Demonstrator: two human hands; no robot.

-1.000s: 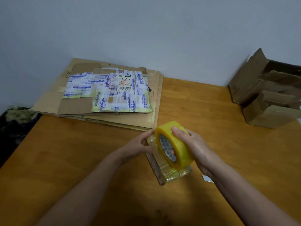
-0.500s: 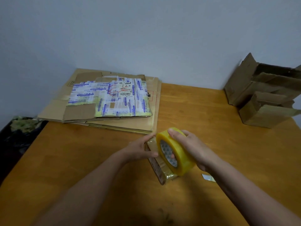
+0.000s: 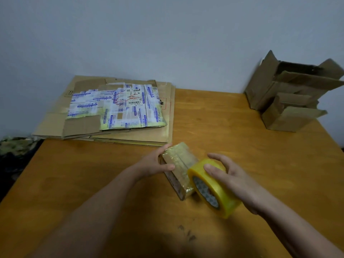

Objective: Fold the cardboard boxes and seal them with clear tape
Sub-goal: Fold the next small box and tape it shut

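Small box [image 3: 179, 158] partly behind tape roll [image 3: 222, 195]

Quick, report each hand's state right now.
Left hand: grips the small taped box.
Right hand: holds the yellow tape roll.

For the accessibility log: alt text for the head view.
A person's left hand holds a small taped box on a wooden table while the right hand grips a tape roll beside it. Behind lies flattened cardboard; open boxes stand at right.
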